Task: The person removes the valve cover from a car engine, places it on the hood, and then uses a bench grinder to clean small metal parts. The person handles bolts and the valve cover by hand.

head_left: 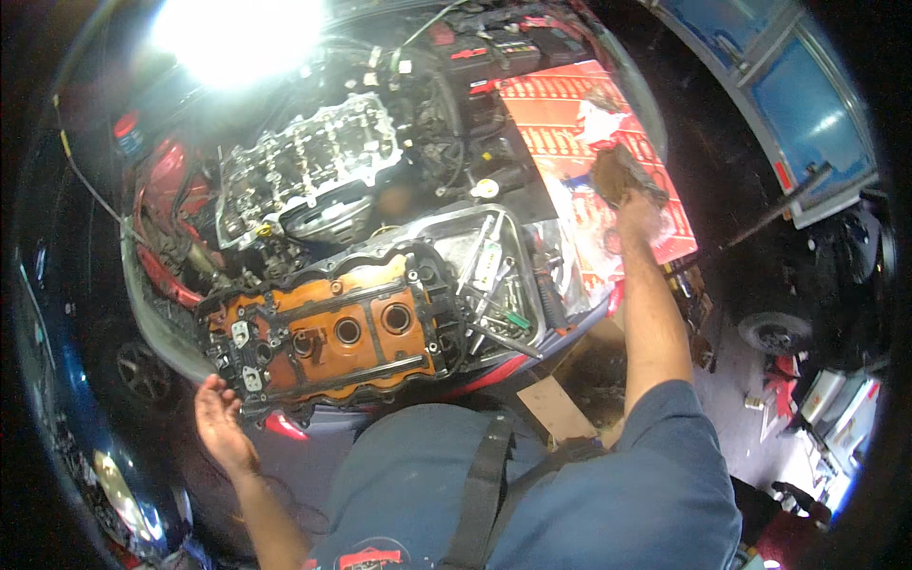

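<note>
An engine valve cover (370, 366), its inner side up and stained orange-brown, lies across the front of the open engine bay. My left hand (223, 423) is beside its lower left corner, palm turned up and fingers apart, holding nothing. On the right my arm stretches out over a red and white printed sheet (546, 119). There my right hand (643, 217) is closed on a dirty brown rag (622, 173); its fingertips are partly hidden. Behind the cover, the bared top of the engine (309, 157) shows its camshafts.
Right of the cover, a metal tray (518, 223) holds several hand tools and a white and green tube (487, 264). A car battery (508, 47) sits at the back right. Another car (114, 484) stands at the left. A bright lamp (237, 38) glares at the top.
</note>
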A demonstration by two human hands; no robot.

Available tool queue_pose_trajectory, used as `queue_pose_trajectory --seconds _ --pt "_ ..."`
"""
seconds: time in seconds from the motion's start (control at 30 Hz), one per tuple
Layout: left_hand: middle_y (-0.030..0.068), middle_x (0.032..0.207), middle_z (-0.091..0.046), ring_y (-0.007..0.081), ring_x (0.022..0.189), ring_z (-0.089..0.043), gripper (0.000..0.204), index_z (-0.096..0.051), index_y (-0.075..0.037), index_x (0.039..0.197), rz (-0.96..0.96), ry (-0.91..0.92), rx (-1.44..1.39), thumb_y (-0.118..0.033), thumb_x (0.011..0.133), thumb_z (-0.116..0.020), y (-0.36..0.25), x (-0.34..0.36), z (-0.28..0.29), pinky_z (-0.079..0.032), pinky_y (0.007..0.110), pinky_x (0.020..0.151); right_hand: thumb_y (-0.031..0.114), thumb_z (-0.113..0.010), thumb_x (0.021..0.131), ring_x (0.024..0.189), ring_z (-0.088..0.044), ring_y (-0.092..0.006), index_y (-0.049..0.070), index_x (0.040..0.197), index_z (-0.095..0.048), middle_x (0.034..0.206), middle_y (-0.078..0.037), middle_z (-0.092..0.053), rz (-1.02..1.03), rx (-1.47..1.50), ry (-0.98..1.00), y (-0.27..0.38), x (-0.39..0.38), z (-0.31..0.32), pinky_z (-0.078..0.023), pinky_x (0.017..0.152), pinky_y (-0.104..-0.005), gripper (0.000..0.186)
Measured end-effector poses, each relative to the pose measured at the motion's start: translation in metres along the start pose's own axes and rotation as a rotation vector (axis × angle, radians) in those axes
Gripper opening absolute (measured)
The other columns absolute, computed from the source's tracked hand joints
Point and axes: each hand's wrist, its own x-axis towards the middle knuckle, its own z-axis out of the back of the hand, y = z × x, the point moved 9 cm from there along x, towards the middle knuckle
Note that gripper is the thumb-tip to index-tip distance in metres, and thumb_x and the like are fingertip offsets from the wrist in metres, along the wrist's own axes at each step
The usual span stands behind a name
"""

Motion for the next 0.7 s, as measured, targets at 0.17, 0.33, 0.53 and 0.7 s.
queue_pose_trajectory --seconds 0.17,0.33,0.53,0.7 --pt "0.0035 0.109 -0.061 0.0104 0.095 -0.055 0.021 -0.061 -0.003 0.115 0.006 0.095 0.187 -0.016 0.1 -0.056 0.001 -0.047 -0.051 -0.045 0.025 0.083 0.025 -0.059 0.092 0.089 -0.067 -0.0344 0.013 0.106 -0.065 0.095 -0.015 -0.069 -0.195 0.186 0.044 -0.004 -0.009 0.015 -0.054 0.075 -0.0472 0.019" --pt "0.0117 0.114 -0.058 0.0224 0.107 -0.057 0.029 -0.061 -0.001 0.118 -0.323 0.312 0.544 -0.013 0.092 -0.065 -0.035 -0.063 -0.117 -0.045 0.034 0.095 0.018 -0.062 0.091 0.078 -0.065 -0.0325 0.01 0.109 -0.063 0.098 -0.013 -0.067 -0.106 0.599 -0.14 0.037 -0.032 0.085 -0.055 0.072 -0.0445 0.02" --pt "0.0165 0.128 -0.056 0.0346 0.123 -0.05 0.045 -0.059 -0.005 0.126 -0.461 0.641 0.793 -0.025 0.087 -0.068 -0.037 -0.08 -0.184 -0.036 0.046 0.106 0.016 -0.073 0.08 0.103 -0.059 -0.03 0.01 0.117 -0.066 0.11 -0.015 -0.062 0.688 1.143 0.338 0.218 -0.154 0.13 -0.047 0.092 -0.0421 0.038" --pt "0.0237 0.155 -0.026 0.037 0.144 -0.026 0.081 -0.031 0.001 0.148 -0.427 0.861 1.125 -0.038 0.088 -0.067 0.0 -0.093 -0.225 -0.02 0.05 0.117 0.063 -0.057 0.086 0.139 -0.031 -0.0429 0.022 0.135 -0.058 0.151 -0.024 -0.033 1.151 0.663 0.307 0.295 -0.233 0.139 -0.027 0.111 -0.0563 0.064"
